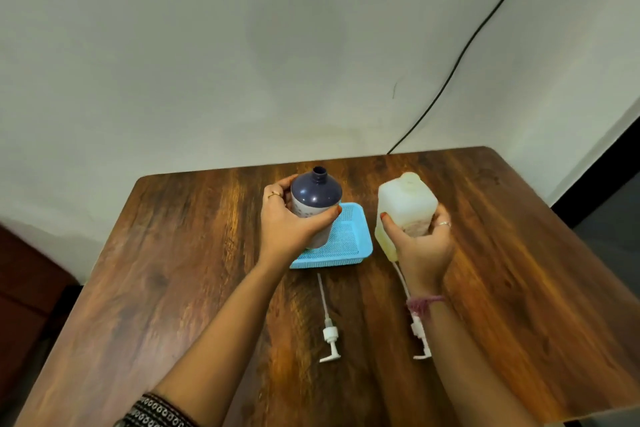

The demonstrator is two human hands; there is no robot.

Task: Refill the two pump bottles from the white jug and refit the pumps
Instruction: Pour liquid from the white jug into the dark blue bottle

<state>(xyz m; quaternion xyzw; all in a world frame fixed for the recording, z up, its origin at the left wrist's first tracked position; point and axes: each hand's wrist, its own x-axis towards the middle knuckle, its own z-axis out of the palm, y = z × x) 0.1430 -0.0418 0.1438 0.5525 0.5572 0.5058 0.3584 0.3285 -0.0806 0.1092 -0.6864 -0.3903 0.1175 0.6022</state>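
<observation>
My left hand (287, 224) grips a dark blue bottle (316, 196) with an open neck, held upright above the blue mesh tray (349, 244). My right hand (420, 246) grips the white jug (405, 206), which holds pale yellowish liquid and stands upright to the right of the tray. Two white pumps lie on the table toward me: one pump (329, 333) in the middle, the other pump (420, 336) partly under my right wrist. Only one pump bottle is visible.
The wooden table (194, 253) stands against a white wall. A black cable (460, 55) runs down the wall to the table's back edge. A dark cabinet (27, 288) stands to the left of the table.
</observation>
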